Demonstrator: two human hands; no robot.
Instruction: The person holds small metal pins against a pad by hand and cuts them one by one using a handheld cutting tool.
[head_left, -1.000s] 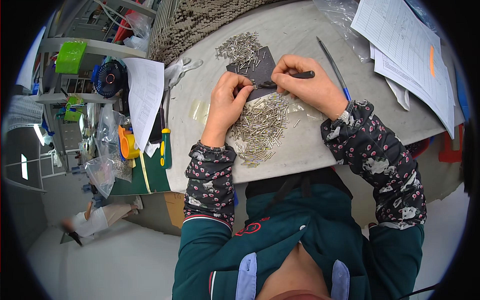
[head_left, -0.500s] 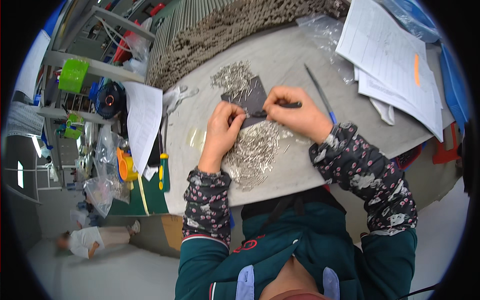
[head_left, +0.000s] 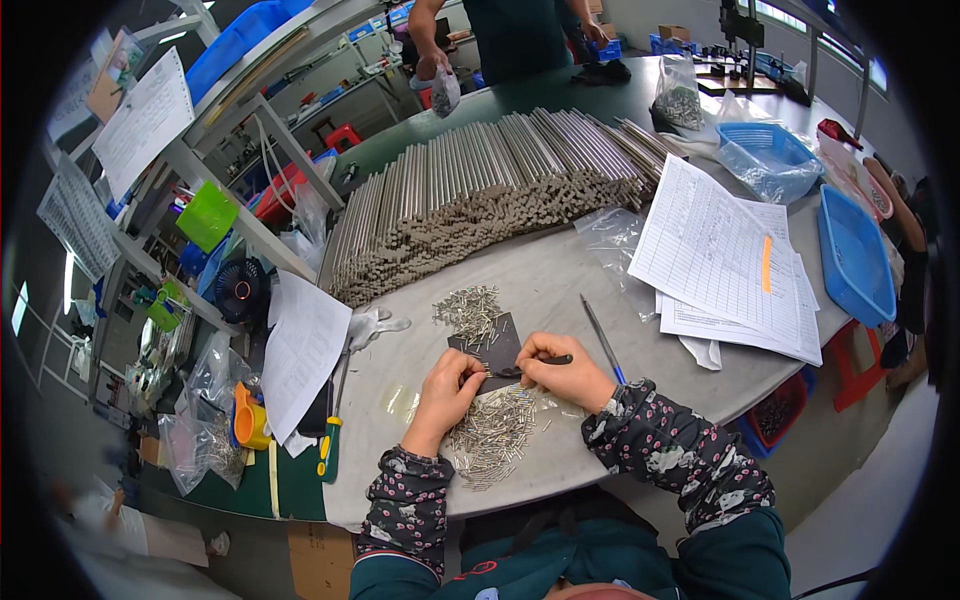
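My left hand [head_left: 440,398] rests at the left edge of a dark flat pad [head_left: 506,342], thumb and fingers pinched on small metal pins at the fingertips. My right hand [head_left: 572,380] is closed round a slim black-handled tool [head_left: 556,359]. The tool's dark tip lies over the pad, close to the left fingertips; its exact kind is unclear. Beyond my left hand, a heap of small silvery pins [head_left: 468,308] spreads onto the pad's far edge. A larger pin heap [head_left: 492,438] lies on the grey tabletop, nearer to me, between my forearms.
Stacked metal rods [head_left: 480,185] form a long barrier at the back. Papers [head_left: 700,250], a pen [head_left: 600,335] and blue trays [head_left: 855,255] lie right; a screwdriver [head_left: 330,448] and yellow tape dispenser [head_left: 252,418] left. Across the table, a co-worker's hand [head_left: 432,66] holds a bag.
The view has tilted up, bringing in the rods' full length, the far table and a co-worker. Both hands stay over the pad in much the same pose, the black tool still held.
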